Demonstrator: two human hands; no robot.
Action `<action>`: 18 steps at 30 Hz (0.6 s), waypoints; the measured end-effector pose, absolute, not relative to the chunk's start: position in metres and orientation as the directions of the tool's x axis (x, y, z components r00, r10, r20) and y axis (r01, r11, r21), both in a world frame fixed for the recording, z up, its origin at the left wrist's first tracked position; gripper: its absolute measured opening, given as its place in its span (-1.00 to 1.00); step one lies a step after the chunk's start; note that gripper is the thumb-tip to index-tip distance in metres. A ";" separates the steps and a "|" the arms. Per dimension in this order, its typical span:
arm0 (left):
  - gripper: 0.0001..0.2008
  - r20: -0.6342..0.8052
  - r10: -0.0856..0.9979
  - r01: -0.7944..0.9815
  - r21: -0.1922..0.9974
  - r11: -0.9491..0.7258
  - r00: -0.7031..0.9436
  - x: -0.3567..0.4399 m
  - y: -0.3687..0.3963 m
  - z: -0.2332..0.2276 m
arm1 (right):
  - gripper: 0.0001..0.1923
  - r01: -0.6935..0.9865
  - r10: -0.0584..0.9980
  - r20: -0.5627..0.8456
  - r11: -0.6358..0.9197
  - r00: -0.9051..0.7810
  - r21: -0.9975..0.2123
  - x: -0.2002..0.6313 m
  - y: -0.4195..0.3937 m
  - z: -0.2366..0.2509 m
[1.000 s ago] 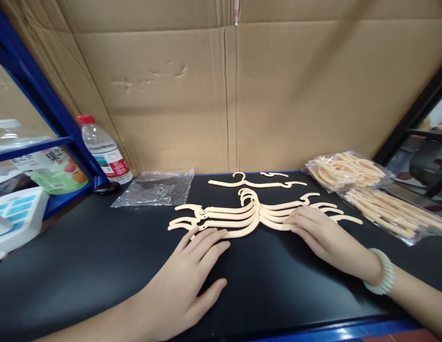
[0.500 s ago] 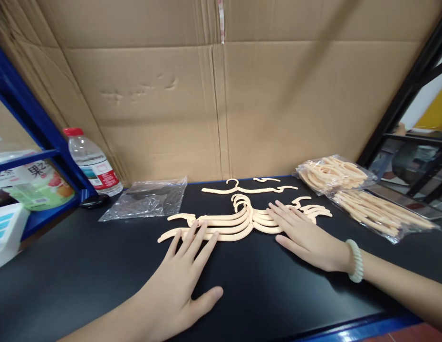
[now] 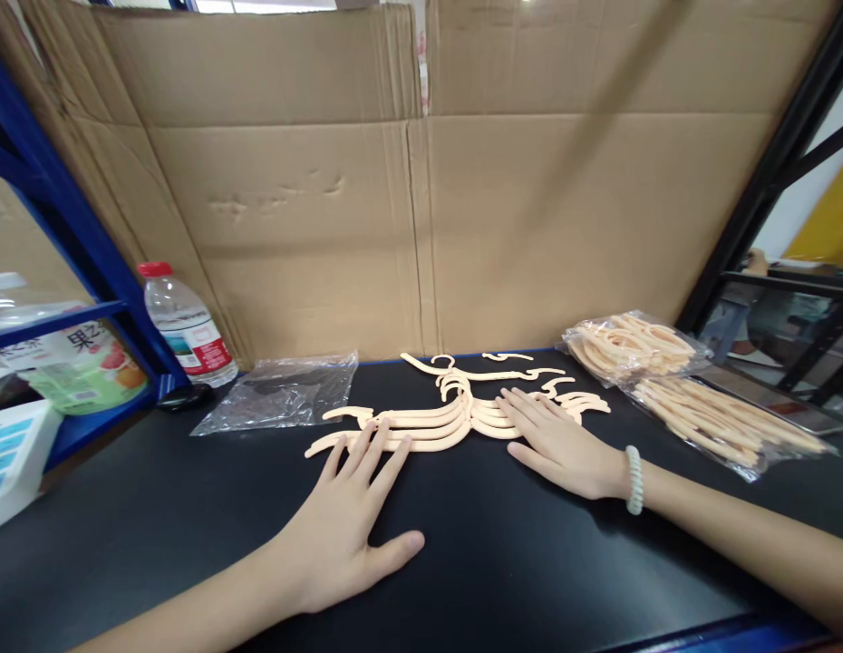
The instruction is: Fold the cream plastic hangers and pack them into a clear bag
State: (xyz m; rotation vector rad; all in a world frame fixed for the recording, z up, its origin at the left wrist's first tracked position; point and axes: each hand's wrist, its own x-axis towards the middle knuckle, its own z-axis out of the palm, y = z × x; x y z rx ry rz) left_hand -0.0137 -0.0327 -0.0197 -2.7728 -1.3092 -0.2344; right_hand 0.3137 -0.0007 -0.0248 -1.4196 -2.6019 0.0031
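Both hands (image 3: 455, 490) cover parts of the hangers (image 3: 455, 415), perhaps five.

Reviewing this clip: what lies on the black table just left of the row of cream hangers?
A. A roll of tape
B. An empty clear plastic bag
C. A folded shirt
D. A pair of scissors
B: a flat, clear plastic bag lies on the black table beside the left ends of the hangers, near the water bottle.
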 end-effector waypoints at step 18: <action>-0.40 0.118 0.529 0.450 0.394 -0.802 0.840 -0.008 -0.053 0.008 | -0.74 0.527 0.554 0.341 0.831 -0.759 -0.177 0.302 -0.026 -0.008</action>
